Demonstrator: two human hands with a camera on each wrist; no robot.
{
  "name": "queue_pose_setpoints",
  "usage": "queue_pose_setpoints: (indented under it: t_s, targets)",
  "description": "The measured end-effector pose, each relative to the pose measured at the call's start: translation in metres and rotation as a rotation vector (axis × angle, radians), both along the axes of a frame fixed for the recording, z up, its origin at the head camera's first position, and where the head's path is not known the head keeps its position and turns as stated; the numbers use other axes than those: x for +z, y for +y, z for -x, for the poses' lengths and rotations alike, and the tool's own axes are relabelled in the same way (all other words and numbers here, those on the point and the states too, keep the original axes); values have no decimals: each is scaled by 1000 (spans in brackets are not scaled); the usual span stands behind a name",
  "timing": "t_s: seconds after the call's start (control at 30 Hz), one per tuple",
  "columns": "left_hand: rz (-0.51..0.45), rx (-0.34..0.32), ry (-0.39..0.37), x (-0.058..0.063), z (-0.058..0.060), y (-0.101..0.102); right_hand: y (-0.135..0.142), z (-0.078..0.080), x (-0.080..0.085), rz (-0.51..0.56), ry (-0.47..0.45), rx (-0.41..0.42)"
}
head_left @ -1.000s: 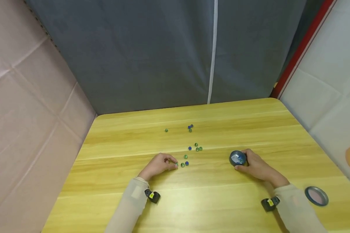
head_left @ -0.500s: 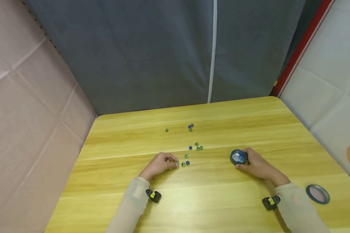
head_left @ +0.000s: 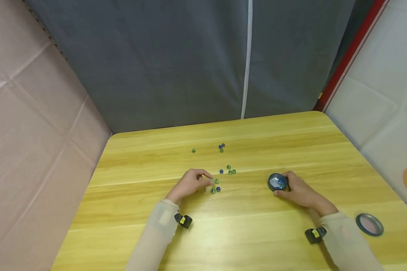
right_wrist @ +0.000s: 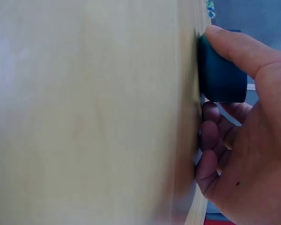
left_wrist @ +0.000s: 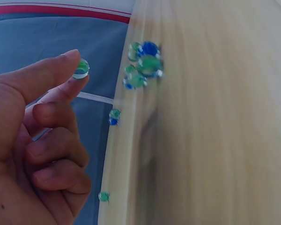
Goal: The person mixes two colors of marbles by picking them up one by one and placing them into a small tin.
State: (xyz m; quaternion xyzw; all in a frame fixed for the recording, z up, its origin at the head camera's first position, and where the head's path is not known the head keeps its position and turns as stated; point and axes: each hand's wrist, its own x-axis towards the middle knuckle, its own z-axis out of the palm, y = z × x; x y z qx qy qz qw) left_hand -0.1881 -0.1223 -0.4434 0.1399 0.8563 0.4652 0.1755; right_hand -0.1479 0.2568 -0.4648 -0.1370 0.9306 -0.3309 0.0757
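Observation:
Between thumb and forefinger my left hand [head_left: 192,183] pinches a clear and green marble [left_wrist: 82,69], lifted off the table; its other fingers curl toward the palm. Right beside those fingertips in the head view lie a green marble [head_left: 217,181], a blue marble [head_left: 218,189] and another green one. My right hand [head_left: 297,191] grips a small round dark-blue tin [head_left: 274,182] from its right side, thumb at the near edge. A few blue marbles [head_left: 280,183] show inside the tin. In the right wrist view the tin's side wall [right_wrist: 222,75] stands on the table.
Farther back on the wooden table [head_left: 129,226] are several more green and blue marbles [head_left: 230,172], with a lone green marble [head_left: 193,150] to their left. A round lid [head_left: 369,224] lies by the right forearm. A grey curtain [head_left: 173,67] hangs behind the table.
My left hand has lifted the pinched marble from the table and moved it slightly right and away from me. The right hand and tin stay in place.

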Motion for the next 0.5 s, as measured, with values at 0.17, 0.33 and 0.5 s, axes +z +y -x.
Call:
queue_pose_setpoints:
  t_s: [0.17, 0.33, 0.5]
  targets:
    - [-35, -33, 18, 5, 4, 16, 0, 0, -1, 2, 4, 4]
    - [-56, -62, 18, 5, 4, 34, -1, -2, -1, 6, -5, 4]
    - [-86, -94, 29, 9, 6, 53, -1, -3, 0, 4, -6, -7]
